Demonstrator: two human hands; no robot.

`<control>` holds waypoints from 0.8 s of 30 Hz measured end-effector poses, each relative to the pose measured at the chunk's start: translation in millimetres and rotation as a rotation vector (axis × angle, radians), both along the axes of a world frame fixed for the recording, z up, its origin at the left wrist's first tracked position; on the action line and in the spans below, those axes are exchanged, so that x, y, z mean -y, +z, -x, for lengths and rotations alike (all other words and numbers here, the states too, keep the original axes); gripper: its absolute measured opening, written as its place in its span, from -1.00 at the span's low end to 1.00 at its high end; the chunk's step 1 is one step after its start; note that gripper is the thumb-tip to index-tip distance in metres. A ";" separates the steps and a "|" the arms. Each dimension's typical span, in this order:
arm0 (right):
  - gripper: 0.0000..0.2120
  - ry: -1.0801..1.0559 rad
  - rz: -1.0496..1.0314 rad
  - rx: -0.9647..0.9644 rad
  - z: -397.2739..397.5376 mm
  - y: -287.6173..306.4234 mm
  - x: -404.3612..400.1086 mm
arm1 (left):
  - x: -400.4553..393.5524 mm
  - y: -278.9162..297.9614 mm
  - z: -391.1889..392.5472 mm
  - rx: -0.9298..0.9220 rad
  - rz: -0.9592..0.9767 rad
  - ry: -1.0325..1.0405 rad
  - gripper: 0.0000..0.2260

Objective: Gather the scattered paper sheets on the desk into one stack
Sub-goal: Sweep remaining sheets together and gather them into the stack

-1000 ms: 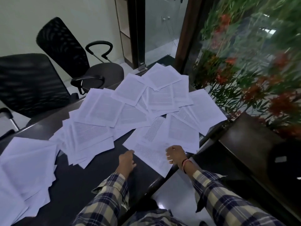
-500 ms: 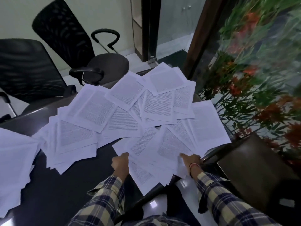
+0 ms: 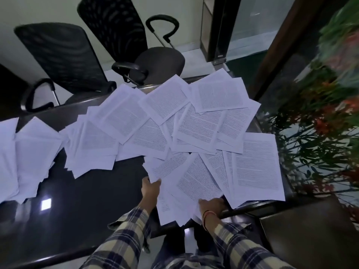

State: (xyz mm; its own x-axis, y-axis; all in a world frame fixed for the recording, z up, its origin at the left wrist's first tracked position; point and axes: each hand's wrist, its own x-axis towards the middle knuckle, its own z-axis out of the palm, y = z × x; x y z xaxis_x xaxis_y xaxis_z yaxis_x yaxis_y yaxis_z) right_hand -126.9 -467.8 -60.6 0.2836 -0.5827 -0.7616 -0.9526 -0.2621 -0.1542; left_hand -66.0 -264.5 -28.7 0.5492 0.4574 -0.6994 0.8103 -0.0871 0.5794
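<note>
A glossy black desk [image 3: 93,200] with mesh office chairs [image 3: 64,55] behind carries scattered printed sheets [image 3: 194,129]. The left hand [image 3: 150,188] pinches the near sheets' left edge; the right hand [image 3: 212,205] grips their near-right edge.

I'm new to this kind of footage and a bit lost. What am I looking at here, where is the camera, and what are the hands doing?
No machine here: a person in a checked shirt wears a camera on the head, looking down. Printed white paper sheets lie scattered and overlapping across a dark glossy desk, with black mesh office chairs behind. The left hand grips the edge of the nearest sheets; the right hand rests at their near edge, fingers hidden beneath the paper. Nothing is stacked neatly yet.
</note>
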 end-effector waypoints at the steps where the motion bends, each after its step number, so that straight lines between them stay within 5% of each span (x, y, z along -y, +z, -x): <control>1: -0.29 -0.011 0.006 0.010 0.1 -2.7 1.1 | -1.9 -2.8 2.2 -0.015 -0.005 0.007 -0.73; 4: -0.44 -0.114 0.008 0.073 1.3 -8.8 2.7 | -9.3 -2.9 5.9 -0.047 -0.026 0.007 -0.80; 9: -0.34 -0.241 -0.131 0.277 -2.8 9.6 1.7 | -35.1 -9.0 10.0 -0.106 -0.042 0.036 -0.75; 13: -0.25 -0.074 -0.194 0.303 8.5 -32.0 5.4 | -55.9 -13.0 13.1 -0.150 -0.061 0.078 -0.62; 18: -0.78 0.277 -0.328 0.267 21.5 -5.1 2.4 | -63.3 -4.0 11.1 -0.143 -0.105 0.007 -0.45; 24: -0.80 0.182 -0.243 0.351 15.1 -7.0 -8.5 | -61.8 3.3 16.6 0.061 -0.098 -0.129 -0.80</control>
State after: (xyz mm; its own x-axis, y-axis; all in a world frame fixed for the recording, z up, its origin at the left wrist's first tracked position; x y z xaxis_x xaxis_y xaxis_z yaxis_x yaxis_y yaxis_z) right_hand -141.9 -459.2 -67.6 0.6298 -0.3156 -0.7097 -0.7736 -0.3364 -0.5369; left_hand -82.5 -202.7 -25.4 0.6480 0.4446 -0.6184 0.7524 -0.2470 0.6107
